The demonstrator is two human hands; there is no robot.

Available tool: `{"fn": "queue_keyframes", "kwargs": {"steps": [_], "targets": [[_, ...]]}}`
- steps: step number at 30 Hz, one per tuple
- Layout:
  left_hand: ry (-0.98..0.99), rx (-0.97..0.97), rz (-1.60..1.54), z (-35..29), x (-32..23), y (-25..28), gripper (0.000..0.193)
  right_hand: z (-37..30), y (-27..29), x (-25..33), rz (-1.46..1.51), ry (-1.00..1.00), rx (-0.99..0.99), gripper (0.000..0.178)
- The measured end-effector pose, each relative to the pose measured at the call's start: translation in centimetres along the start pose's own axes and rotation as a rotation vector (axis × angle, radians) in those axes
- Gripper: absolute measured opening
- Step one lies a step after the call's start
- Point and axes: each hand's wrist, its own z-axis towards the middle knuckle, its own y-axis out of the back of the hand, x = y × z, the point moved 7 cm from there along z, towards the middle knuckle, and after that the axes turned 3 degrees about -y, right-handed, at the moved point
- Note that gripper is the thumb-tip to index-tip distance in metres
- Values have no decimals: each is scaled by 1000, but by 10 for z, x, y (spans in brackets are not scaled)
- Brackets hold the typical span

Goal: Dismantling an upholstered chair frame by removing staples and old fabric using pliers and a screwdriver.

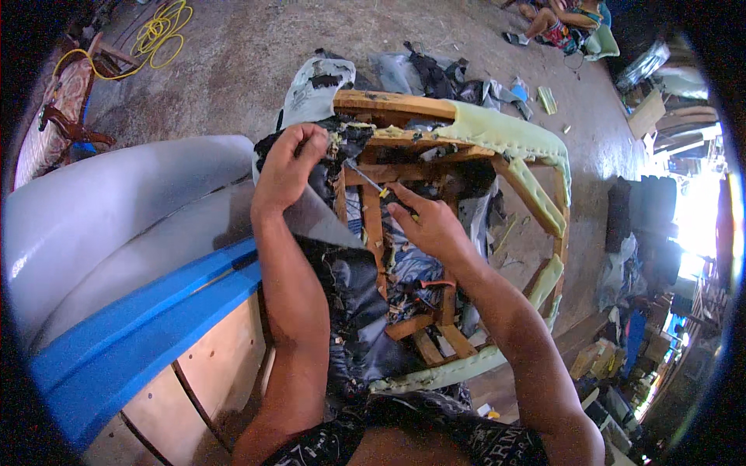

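In front of me lies a stripped wooden furniture frame (392, 100), with pale yellow foam padding (505, 128) along its far and right rails. My right hand (431, 225) is closed round the handle of a screwdriver (364, 177). Its thin metal shaft slants up and left to the frame's far left corner. There, my left hand (287, 167) is closed at the edge of torn dark upholstery (353, 138); its fingertips are partly hidden. Black covering material (350, 287) hangs loose along the frame's left side, below my left hand.
At left stand a grey padded piece (132, 202) and a blue-edged wooden piece (155, 311). Scraps of dark material (435, 74) lie beyond the frame. A coiled yellow hose or cord (162, 35) lies on the floor far left. Another person (563, 27) sits far right, near piled clutter (622, 272).
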Motion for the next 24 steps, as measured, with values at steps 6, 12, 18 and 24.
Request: {"fn": "queue_keyframes", "kwargs": {"steps": [6,12,18,24], "targets": [[-192,75,857,-11,-21,1,27,14,25,22,-220,199,0,42],[-209,83,647,-6,-19,-13,17,15,19,17,-228,167,106,44],[-235,140,730,-9,-9,-5,20,18,23,23,-278,157,130,44],[-235,50,494,-13,-9,-3,29,30,35,16,-217,229,98,40]]}}
